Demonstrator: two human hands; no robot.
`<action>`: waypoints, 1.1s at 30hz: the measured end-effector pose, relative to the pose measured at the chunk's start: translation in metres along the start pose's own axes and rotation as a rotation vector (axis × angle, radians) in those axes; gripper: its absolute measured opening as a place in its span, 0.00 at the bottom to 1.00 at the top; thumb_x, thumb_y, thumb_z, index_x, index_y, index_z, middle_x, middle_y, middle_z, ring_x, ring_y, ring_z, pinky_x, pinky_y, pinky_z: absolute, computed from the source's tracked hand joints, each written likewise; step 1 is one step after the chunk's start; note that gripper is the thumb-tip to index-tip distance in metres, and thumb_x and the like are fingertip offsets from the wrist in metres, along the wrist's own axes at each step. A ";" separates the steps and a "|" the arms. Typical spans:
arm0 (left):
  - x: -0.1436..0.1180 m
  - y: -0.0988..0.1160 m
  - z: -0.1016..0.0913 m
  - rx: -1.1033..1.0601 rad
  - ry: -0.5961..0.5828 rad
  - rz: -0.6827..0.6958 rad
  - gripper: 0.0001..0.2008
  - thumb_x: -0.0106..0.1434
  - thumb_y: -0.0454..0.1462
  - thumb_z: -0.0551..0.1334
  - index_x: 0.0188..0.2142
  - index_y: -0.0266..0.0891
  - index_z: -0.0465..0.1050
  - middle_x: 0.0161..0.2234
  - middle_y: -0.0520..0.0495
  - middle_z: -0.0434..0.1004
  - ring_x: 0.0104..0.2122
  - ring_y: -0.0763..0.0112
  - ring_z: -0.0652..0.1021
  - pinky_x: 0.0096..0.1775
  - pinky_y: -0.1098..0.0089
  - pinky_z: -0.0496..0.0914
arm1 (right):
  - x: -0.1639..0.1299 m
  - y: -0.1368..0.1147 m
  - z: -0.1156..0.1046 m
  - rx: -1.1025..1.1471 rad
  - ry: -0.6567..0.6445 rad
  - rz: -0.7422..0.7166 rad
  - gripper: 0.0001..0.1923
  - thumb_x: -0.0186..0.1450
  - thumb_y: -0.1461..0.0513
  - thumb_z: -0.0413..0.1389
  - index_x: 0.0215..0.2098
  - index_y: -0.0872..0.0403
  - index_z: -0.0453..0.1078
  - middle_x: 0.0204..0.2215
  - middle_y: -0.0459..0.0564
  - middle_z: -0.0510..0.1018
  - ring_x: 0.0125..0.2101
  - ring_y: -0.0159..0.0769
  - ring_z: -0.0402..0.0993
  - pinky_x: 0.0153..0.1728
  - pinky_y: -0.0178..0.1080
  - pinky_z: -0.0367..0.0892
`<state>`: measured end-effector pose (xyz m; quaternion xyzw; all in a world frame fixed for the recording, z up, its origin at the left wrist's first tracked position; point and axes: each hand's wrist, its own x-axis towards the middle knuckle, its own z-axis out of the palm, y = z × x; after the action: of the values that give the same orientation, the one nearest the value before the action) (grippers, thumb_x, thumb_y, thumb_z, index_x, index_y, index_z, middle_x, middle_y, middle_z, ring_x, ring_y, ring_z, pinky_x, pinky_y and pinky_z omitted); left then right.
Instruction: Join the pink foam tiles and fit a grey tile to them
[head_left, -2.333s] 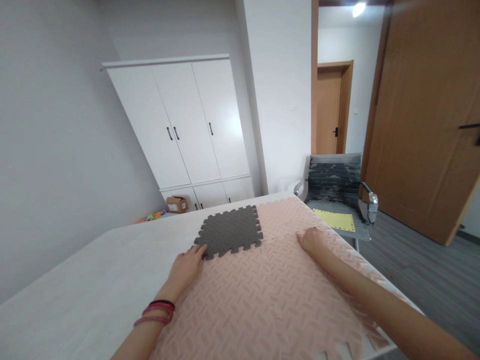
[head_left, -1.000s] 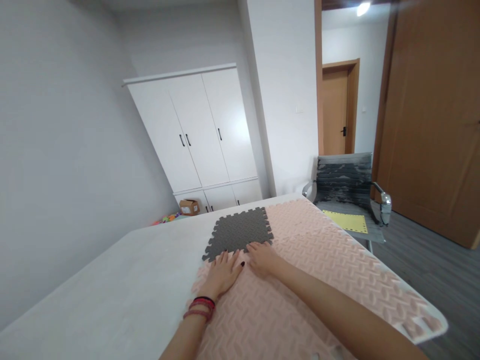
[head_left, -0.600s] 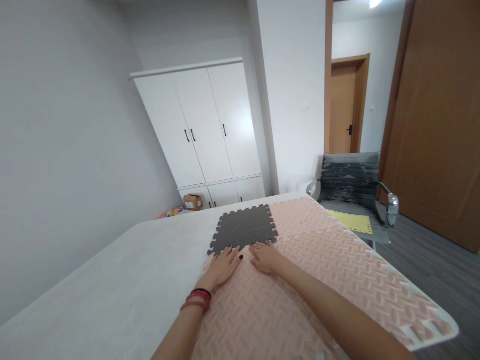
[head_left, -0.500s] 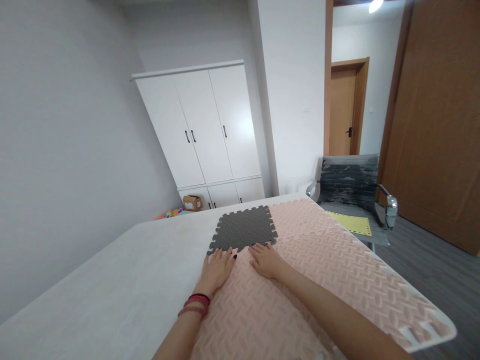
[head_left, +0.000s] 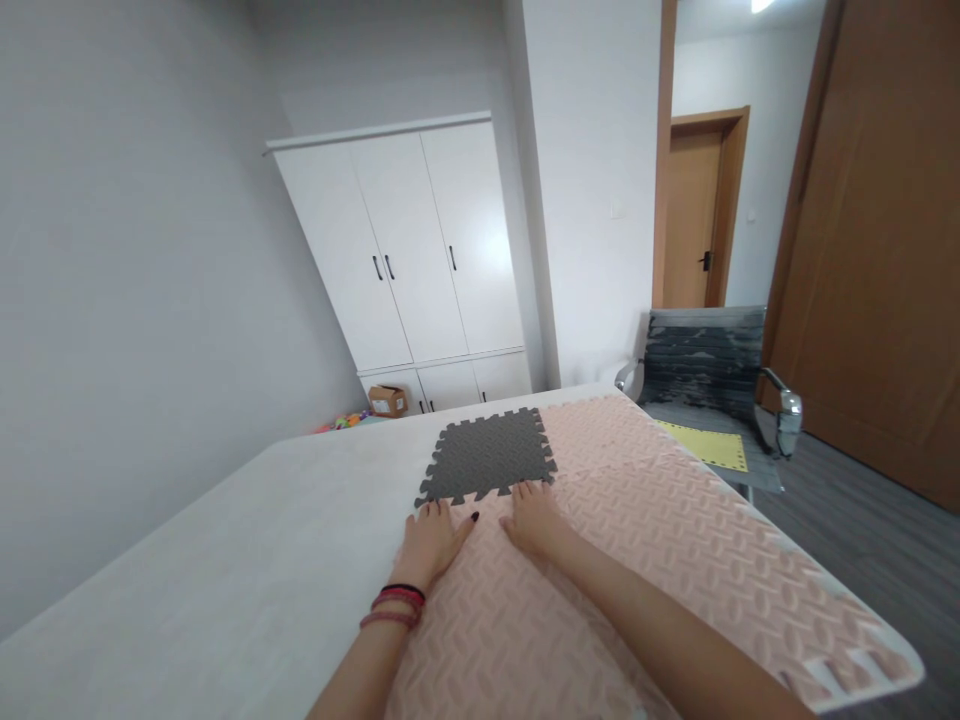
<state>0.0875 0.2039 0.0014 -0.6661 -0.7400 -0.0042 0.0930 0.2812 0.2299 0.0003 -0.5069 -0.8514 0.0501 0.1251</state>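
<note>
A dark grey foam mat tile with jigsaw-toothed edges lies on the white table. Its near edge meets a pink foam mat tile, and more pink matting adjoins its right side. My left hand, with red and black bands at the wrist, rests palm down on the pink tile. Its fingertips touch the seam near the dark tile's left corner, and the thumb is spread out. My right hand presses flat at the same seam, nearer the right corner. Neither hand holds anything.
The white tabletop extends to the left. Beyond the right edge stands a worn office chair with a yellow foam tile on its seat. A cardboard box and colourful items sit behind the table, before a white wardrobe.
My left fingers have drawn together a little while the thumb has spread away. My right fingertips have shifted slightly right along the seam. The camera view has moved slightly.
</note>
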 end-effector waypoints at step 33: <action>0.057 0.046 -0.012 0.013 -0.306 -0.290 0.38 0.49 0.61 0.54 0.38 0.26 0.77 0.38 0.22 0.76 0.39 0.39 0.76 0.37 0.44 0.66 | 0.027 0.079 -0.014 -0.084 -0.037 0.003 0.31 0.64 0.46 0.39 0.50 0.59 0.67 0.50 0.64 0.71 0.55 0.46 0.61 0.57 0.53 0.43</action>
<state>0.1289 0.2636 0.0160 -0.5451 -0.8335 0.0883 -0.0179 0.3402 0.2908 0.0010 -0.5120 -0.8541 0.0237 0.0881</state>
